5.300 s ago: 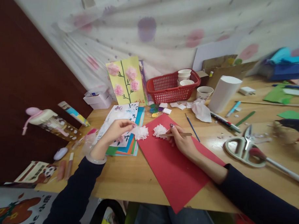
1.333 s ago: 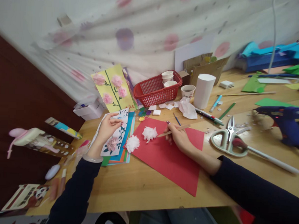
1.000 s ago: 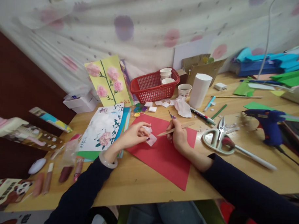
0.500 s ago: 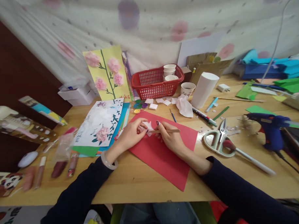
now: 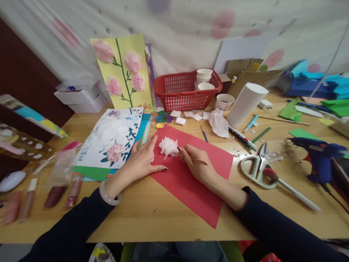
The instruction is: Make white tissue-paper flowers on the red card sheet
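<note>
The right hand [image 5: 198,165] has its fingers [image 5: 187,153] pinched round a wooden stick [image 5: 201,161], whose tip I can't make out beside the white flower [image 5: 168,147] lying on the red paper [image 5: 193,191]. The left hand [image 5: 142,158] is spread, its fingers released, mostly hiding another white tuft [image 5: 152,157]. A bottle [image 5: 16,141] is cut off at far left. Red characters on the yellow card [image 5: 118,73] and dark ones on the painting [image 5: 109,138] are too blurred for me to read.

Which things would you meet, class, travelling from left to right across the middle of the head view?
White oval object → left hand → white paper flower between the hands → right hand, holding a wooden stick → scissors → blue glue gun.
</note>
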The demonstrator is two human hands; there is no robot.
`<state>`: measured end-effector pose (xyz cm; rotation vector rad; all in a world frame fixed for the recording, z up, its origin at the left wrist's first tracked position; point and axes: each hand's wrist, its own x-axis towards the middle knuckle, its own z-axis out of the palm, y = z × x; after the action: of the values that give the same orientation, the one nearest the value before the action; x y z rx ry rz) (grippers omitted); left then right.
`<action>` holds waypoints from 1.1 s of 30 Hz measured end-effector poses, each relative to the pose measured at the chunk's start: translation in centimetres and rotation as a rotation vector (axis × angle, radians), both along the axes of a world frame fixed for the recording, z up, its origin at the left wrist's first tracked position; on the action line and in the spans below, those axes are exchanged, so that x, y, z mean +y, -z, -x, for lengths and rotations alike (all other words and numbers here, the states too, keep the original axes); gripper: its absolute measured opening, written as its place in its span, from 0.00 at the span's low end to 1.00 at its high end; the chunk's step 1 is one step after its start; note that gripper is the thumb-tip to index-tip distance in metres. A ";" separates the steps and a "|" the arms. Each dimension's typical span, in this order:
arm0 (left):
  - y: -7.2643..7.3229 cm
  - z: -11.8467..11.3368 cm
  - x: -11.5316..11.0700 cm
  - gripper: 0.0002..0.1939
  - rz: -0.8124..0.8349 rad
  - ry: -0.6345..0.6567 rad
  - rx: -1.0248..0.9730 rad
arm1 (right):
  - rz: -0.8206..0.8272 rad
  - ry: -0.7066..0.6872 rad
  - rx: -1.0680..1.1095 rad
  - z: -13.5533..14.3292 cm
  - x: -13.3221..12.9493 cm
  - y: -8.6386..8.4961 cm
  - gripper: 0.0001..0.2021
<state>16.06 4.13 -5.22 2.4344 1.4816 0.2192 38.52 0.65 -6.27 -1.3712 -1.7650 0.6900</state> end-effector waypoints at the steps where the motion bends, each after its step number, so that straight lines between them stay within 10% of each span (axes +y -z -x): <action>1: -0.1 0.0 0.0 0.58 0.008 -0.001 0.011 | 0.004 -0.003 -0.010 0.0 0.0 -0.1 0.15; 11: -0.1 0.1 0.0 0.56 0.012 0.030 -0.008 | -0.025 0.006 -0.039 0.5 0.6 -0.1 0.17; 24: -0.2 0.1 -0.5 0.55 -0.006 -0.004 -0.027 | 0.257 0.210 0.577 -0.3 0.9 -1.2 0.25; 29: -2.9 2.8 0.5 0.30 -0.164 -0.051 -0.143 | 0.277 0.233 0.639 -0.3 1.2 -1.3 0.24; 33: -6.0 7.4 2.3 0.16 -0.302 -0.370 -0.291 | 0.317 0.220 0.710 -0.5 1.7 -0.9 0.24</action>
<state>8.63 6.44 0.74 2.1870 1.8527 0.8911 39.03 2.36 -5.37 -1.2741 -0.9581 1.1896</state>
